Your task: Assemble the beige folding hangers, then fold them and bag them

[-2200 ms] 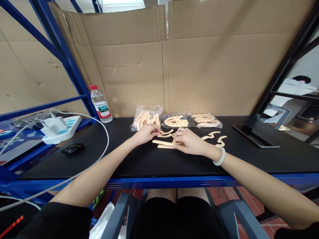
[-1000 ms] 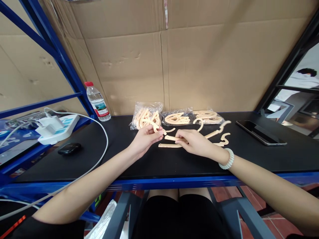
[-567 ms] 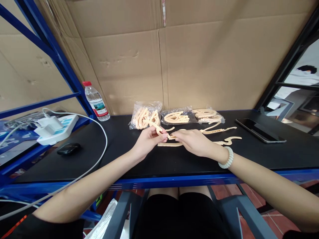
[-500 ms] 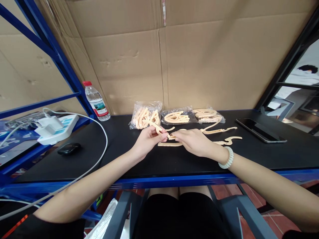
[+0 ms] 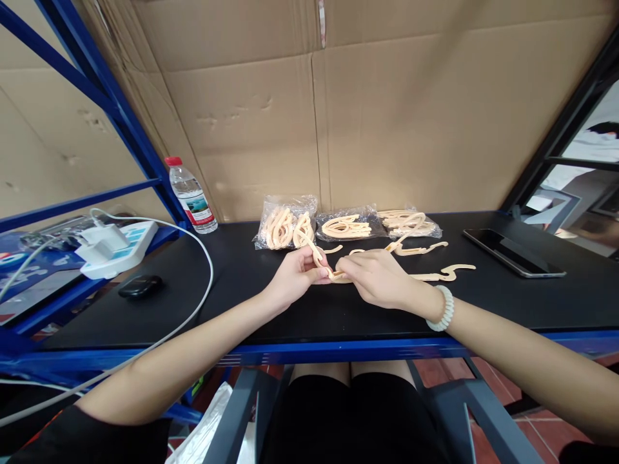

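Observation:
Between the fingers of my left hand is a beige plastic folding hanger, one of its arms angled up and away. My right hand is closed on the other side of the same hanger, its fingertips close to the left ones; the palm hides part of the piece. Beneath and beside the right hand lies a second beige hanger with a curved hook. Behind that hand, more beige hanger parts rest on the black tabletop.
Along the cardboard wall lie three clear bags of beige hangers: left bag, middle bag, right bag. A phone sits at right. At left are a water bottle, a black mouse, a power strip and a white cable.
The hanger in my hands has turned, its raised arm now closer to the right hand. Both hands have shifted slightly, and the view has moved a little.

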Demonstrator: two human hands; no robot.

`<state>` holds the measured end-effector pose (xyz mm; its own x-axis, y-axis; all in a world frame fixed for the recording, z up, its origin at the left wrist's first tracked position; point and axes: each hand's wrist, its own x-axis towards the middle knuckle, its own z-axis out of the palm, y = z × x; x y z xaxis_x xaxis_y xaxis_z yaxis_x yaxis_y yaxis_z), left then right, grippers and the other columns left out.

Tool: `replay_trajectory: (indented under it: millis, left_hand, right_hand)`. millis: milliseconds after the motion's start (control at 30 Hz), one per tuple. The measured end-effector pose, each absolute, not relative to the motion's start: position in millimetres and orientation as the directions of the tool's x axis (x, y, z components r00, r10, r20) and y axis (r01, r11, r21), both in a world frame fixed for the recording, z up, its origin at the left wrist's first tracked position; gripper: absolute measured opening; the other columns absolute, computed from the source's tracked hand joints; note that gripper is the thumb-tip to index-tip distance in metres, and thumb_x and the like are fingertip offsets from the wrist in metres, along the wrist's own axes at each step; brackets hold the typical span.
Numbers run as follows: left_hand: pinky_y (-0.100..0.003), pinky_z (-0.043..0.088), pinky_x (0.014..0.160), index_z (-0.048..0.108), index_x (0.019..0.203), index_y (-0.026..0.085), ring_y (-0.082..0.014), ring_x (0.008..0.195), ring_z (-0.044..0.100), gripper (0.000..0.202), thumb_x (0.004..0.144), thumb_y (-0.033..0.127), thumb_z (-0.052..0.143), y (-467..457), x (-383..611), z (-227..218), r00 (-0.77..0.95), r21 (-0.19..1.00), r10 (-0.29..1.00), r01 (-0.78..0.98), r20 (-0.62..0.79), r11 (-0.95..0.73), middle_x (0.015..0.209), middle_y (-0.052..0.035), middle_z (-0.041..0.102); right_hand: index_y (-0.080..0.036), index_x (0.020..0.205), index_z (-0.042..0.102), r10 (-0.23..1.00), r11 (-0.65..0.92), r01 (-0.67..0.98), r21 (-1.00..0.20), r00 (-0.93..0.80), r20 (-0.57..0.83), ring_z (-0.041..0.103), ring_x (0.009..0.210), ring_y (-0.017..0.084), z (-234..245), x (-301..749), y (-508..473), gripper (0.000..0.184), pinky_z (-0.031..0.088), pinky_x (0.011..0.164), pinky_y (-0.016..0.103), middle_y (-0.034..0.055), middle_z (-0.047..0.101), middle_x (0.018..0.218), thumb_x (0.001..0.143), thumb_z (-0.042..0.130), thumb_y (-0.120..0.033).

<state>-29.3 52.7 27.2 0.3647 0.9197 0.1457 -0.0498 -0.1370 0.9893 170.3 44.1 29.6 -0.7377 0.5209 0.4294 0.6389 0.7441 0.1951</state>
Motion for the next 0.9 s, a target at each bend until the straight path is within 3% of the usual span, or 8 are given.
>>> replay_trajectory:
  millis: [333, 700, 900]
  left_hand:
    - [-0.028, 0.058, 0.062, 0.053, 0.067, 0.016, -0.0103, 0.060, 0.059, 0.016, 0.062, 0.005, 0.063, 53.6, -18.9, 19.6, 0.233, 0.972, 0.944, -0.062, 0.233, -0.225, 0.062, 0.0052, 0.054]
    - [-0.023, 0.051, 0.054, 0.049, 0.063, 0.017, -0.0110, 0.054, 0.058, 0.016, 0.058, 0.002, 0.053, 51.2, -10.6, 11.6, 0.093, 0.942, 0.937, -0.017, 0.336, -0.336, 0.057, 0.0053, 0.054]
    - [-0.027, 0.056, 0.059, 0.051, 0.064, 0.018, -0.0132, 0.059, 0.062, 0.013, 0.061, 0.007, 0.057, 49.2, -5.6, 13.2, 0.033, 0.931, 0.931, -0.032, 0.365, -0.364, 0.061, 0.0047, 0.057]
  right_hand:
    - [-0.015, 0.084, 0.059, 0.544, 0.700, 0.667, 0.254, -0.729, 0.416, 0.053, 0.061, 0.018, 27.9, 162.9, 44.3, 0.021, 0.026, 0.058, 0.031, 0.0061, 0.066, 0.073, 0.076, 0.043, -0.004]
    - [-0.016, 0.089, 0.061, 0.645, 0.639, 0.736, 0.224, -0.671, 0.365, 0.058, 0.064, 0.019, 28.1, 155.5, 42.2, 0.023, 0.023, 0.056, 0.032, 0.0059, 0.068, 0.077, 0.077, 0.044, -0.005]
    - [-0.016, 0.091, 0.060, 0.721, 0.569, 0.807, 0.158, -0.582, 0.377, 0.063, 0.069, 0.021, 30.5, 153.7, 38.9, 0.019, 0.022, 0.055, 0.032, 0.0059, 0.070, 0.079, 0.083, 0.043, -0.009]
